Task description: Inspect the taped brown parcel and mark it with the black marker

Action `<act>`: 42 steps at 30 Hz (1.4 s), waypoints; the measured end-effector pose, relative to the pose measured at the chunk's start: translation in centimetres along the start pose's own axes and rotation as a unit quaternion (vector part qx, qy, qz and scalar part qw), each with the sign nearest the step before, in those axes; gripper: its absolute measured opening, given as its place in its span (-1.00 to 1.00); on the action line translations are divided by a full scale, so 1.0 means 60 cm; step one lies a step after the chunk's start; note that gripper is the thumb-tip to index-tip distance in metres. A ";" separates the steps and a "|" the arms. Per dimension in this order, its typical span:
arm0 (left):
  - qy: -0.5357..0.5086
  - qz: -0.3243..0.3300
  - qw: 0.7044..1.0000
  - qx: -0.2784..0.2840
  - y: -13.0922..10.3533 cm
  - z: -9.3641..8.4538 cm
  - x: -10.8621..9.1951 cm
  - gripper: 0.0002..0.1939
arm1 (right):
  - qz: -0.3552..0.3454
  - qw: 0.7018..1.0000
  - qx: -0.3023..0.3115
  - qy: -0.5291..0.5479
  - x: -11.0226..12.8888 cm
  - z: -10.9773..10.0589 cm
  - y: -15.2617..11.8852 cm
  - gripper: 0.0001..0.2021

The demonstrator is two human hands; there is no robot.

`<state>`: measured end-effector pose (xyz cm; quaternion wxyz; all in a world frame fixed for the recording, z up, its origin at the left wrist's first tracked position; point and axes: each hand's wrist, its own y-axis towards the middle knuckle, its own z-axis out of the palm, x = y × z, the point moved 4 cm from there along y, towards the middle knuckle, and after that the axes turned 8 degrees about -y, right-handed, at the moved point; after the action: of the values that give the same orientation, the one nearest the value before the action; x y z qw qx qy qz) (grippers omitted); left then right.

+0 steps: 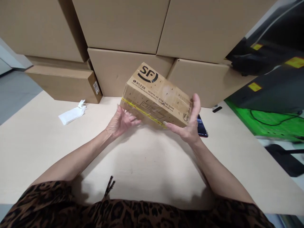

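Head view: a brown box [156, 98] is held tilted between the two hands over the middle of the table [142, 174]; whether its lower edge touches the tabletop, I cannot tell. Its upper face carries a black "SF" mark toward its left end, and yellow tape [142, 112] runs along the lower part of the side nearest the person.

From the box, the left hand [121, 123] is at 8 o'clock, gripping the left corner with the thumb up the end and the fingers spread below. The right hand [190, 128], between 4 and 5 o'clock, grips the opposite end, the thumb along the near edge and a finger up the end face.

At 12 o'clock stand stacked large cartons [121, 25]. A flatter carton [64, 84] lies between 9 and 10, with a piece of white paper [71, 115] at 9. At 4 o'clock, a phone [202, 126] shows partly behind the right hand; a small black object [217, 109] lies past it, near 3.
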<state>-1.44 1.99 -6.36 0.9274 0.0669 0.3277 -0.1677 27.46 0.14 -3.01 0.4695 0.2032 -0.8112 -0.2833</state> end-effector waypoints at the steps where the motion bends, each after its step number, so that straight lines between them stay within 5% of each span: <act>1: -0.003 0.012 1.000 -0.013 0.002 -0.005 -0.004 -0.09 | -0.026 1.000 -0.001 -0.018 0.002 -0.003 0.002 0.49; 6: 0.047 0.063 0.996 -0.037 0.012 -0.016 -0.026 -0.05 | -0.134 0.986 0.037 -0.087 0.019 -0.006 0.006 0.59; 20: 0.186 -0.013 0.977 0.104 0.011 0.000 -0.079 -0.05 | -0.249 0.958 0.051 -0.130 0.013 -0.031 0.026 0.52; 28: 0.096 -0.071 0.989 0.082 0.010 0.015 -0.079 -0.15 | -0.326 0.924 0.077 -0.187 0.031 -0.007 0.016 0.24; 32: 0.078 -0.084 0.993 0.022 0.014 0.008 -0.070 -0.23 | -0.342 0.918 0.099 -0.173 0.036 0.002 0.003 0.20; 35: 0.062 -0.034 0.997 -0.025 0.017 0.005 -0.070 -0.23 | -0.257 0.956 0.093 -0.110 0.023 0.003 0.004 0.17; 38: 0.059 0.033 0.997 -0.042 0.018 0.007 -0.076 -0.25 | -0.064 0.991 0.105 0.050 -0.009 -0.001 0.013 -0.04; 42: 0.095 0.102 0.990 -0.035 0.016 0.015 -0.074 -0.19 | 0.154 0.946 0.140 0.248 -0.034 0.004 0.017 -0.33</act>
<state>-3.80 3.87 -2.86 0.9060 0.0827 0.4116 -0.0536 28.15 2.23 -3.77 0.6607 0.2034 -0.7218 -0.0319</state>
